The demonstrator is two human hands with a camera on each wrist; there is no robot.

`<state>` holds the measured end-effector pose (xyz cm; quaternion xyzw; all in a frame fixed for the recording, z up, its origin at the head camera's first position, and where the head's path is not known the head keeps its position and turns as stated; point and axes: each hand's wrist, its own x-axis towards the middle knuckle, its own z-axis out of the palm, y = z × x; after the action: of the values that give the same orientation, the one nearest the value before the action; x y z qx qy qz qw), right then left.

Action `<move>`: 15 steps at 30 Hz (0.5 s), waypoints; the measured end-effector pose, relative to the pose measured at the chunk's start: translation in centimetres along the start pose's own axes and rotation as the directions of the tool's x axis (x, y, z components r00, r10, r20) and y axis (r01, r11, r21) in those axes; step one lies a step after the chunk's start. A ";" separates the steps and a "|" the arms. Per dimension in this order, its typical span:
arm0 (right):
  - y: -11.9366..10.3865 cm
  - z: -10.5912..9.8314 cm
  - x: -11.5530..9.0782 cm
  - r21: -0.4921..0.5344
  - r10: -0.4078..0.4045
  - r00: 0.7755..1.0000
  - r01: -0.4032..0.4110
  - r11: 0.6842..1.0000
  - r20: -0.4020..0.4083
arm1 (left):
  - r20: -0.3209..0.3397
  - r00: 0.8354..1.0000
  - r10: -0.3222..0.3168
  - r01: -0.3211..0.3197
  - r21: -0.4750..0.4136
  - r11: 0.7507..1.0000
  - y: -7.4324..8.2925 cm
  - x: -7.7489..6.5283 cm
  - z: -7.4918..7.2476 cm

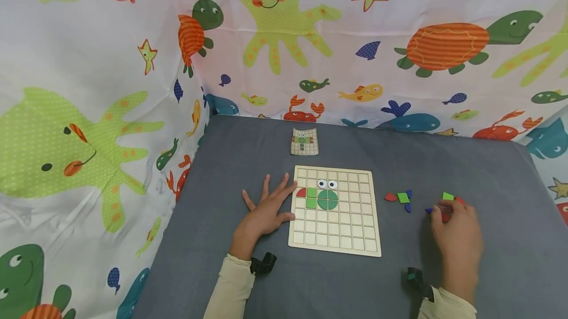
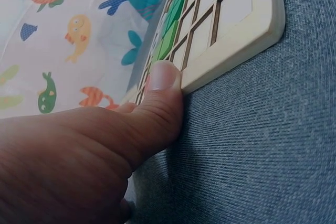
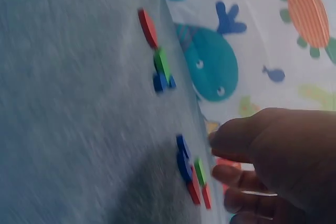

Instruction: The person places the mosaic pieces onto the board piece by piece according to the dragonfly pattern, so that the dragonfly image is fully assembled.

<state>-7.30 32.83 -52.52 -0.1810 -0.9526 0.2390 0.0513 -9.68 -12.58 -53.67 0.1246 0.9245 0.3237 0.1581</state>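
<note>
Centrally, board (image 1: 336, 230) flat on grey table (image 1: 230, 161); green circle (image 1: 328, 199), green squares, red piece, two eyes set in upper cells. Left hand (image 1: 266, 210) flat, fingers spread, thumb (image 2: 160, 106) pressing board's left edge. Right hand (image 1: 457, 235) over loose pieces (image 1: 448, 199) right of board, fingers curled at red one; grasp unclear. More pieces (image 1: 401, 198) between. Card (image 1: 304, 141) beyond board.
</note>
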 end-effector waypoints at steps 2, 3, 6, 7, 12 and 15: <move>0.5 -0.4 0.0 -0.024 0.041 0.999 -0.040 0.999 0.032 | 0.000 1.000 -0.001 0.001 -0.001 1.000 0.0 0.0 0.0; 0.7 -0.6 0.0 -0.036 0.057 0.997 -0.055 0.998 0.045 | 0.001 1.000 -0.002 0.002 0.000 1.000 0.0 0.0 0.0; 0.8 -0.8 0.0 -0.054 0.094 0.994 -0.091 0.994 0.059 | 0.002 1.000 -0.002 0.002 -0.004 1.000 -0.1 -0.1 -0.1; 0.8 -0.9 0.1 -0.056 0.103 0.993 -0.099 0.993 0.062 | 0.002 1.000 -0.001 0.002 -0.007 1.000 -0.1 -0.1 -0.1; 0.8 -0.8 0.3 -0.068 0.115 0.989 -0.109 0.992 0.091 | 0.002 1.000 0.001 -0.001 -0.010 1.000 -0.2 -0.1 -0.1; 1.0 -0.8 0.4 -0.081 0.117 0.987 -0.108 0.991 0.113 | 0.001 1.000 0.009 -0.009 -0.010 1.000 -0.1 -0.1 -0.1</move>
<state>-7.26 34.15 -52.23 -0.2219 -0.9505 0.2162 -0.0252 -9.66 -12.79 -53.62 0.1282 0.9222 0.3290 0.1578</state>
